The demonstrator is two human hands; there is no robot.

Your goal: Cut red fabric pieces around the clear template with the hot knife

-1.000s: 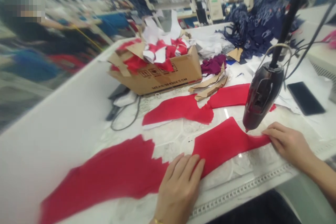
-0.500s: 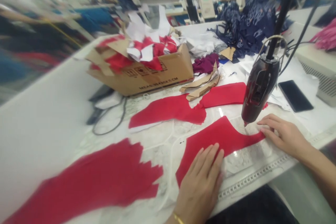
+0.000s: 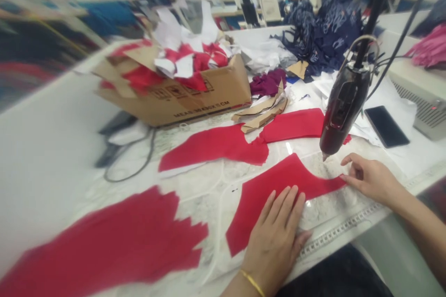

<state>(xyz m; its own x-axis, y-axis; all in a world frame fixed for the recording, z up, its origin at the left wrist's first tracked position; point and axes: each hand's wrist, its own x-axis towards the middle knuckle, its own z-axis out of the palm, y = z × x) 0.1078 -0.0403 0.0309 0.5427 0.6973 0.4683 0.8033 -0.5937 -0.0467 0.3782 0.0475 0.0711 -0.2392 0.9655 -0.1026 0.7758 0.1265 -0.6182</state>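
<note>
My left hand [image 3: 275,232] lies flat with its fingers spread on the lower part of a cut red fabric piece [image 3: 272,199]. My right hand [image 3: 371,178] is at that piece's narrow right tip. Its thumb touches the tip, and the index finger is held apart above it. Just beyond the piece's curved edge hangs a black handheld-looking power tool [image 3: 343,106], mounted on a pole, its pointed end close to the tabletop. Another red piece [image 3: 212,146] lies behind, next to a red strip [image 3: 294,124]. A stack of red pieces with stepped edges [image 3: 114,236] spreads at the left.
A cardboard box [image 3: 205,97] full of red and white scraps stands at the back left. Brown paper strips [image 3: 265,111], maroon cloth [image 3: 268,83] and navy cloth [image 3: 324,32] lie behind. A phone [image 3: 386,125] rests at right. A measuring tape [image 3: 341,232] runs along the front edge.
My left hand has slid slightly right and up over the red fabric piece, its thumb now spread out. My right index finger has lifted away from the thumb. The view has shifted slightly.
</note>
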